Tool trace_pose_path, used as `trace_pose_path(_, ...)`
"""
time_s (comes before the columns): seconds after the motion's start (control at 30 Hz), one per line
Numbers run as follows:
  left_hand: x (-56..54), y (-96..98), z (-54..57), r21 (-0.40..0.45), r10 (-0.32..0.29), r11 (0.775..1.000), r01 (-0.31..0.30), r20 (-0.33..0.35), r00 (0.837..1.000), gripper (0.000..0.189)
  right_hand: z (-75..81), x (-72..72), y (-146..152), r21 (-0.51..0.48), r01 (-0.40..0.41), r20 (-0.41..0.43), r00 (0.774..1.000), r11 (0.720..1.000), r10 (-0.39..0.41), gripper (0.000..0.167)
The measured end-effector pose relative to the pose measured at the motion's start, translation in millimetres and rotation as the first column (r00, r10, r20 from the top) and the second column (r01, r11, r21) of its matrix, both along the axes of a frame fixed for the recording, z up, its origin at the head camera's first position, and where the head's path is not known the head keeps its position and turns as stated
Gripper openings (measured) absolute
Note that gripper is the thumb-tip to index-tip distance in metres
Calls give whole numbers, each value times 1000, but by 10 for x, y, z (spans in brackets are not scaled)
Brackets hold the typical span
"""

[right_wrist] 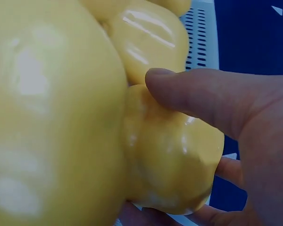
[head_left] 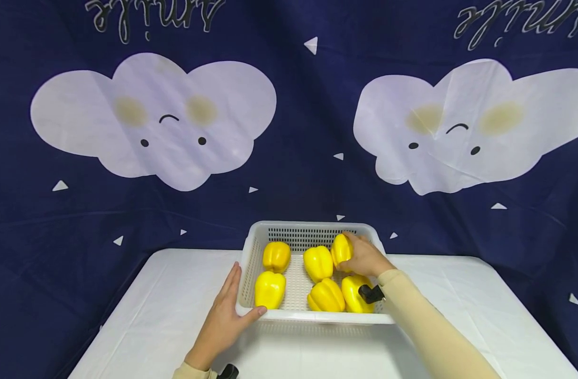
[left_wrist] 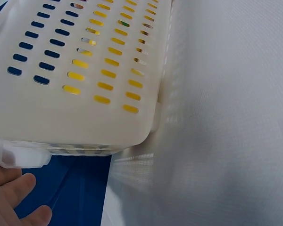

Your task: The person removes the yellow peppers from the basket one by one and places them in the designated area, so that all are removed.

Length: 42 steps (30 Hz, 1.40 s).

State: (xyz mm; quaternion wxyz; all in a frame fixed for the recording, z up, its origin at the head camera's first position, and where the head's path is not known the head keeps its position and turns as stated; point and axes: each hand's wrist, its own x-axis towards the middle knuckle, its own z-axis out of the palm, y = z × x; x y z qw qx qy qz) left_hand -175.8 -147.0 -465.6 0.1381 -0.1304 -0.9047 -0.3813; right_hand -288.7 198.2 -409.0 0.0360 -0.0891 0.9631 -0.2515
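A white plastic basket [head_left: 317,316] stands on the table with several yellow bell peppers inside. At its back right, my right hand [head_left: 367,256] grips one yellow bell pepper [head_left: 341,251], thumb on the near side and fingers round the far side. The right wrist view shows that pepper [right_wrist: 172,160] between thumb and fingers, beside a larger-looking pepper [right_wrist: 52,113] close to the camera. My left hand [head_left: 224,315] rests against the basket's front left corner, its fingers along the left side and its thumb on the front rim. In the left wrist view, fingertips [left_wrist: 19,188] show beside the rim.
Two peppers, one behind [head_left: 277,256] and one in front [head_left: 270,290], lie at the basket's left. Others lie in the middle [head_left: 318,264] and along the front [head_left: 326,296]. A white cloth covers the table [head_left: 151,310]; a dark blue cloud-printed curtain [head_left: 312,105] hangs behind it.
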Motion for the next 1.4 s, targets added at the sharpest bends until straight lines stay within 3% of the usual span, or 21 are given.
trace_pose_path(0.67,-13,-2,-17,-18,-2,1000,2,-22,1000,101,111,145,91,-44,11,-65,998,999,-14,98)
trace_pose_path(1.4,0,-1,-30,-20,8,1000,-9,-27,1000,101,253,346,267,-91,2,-207,978,996,-20,96)
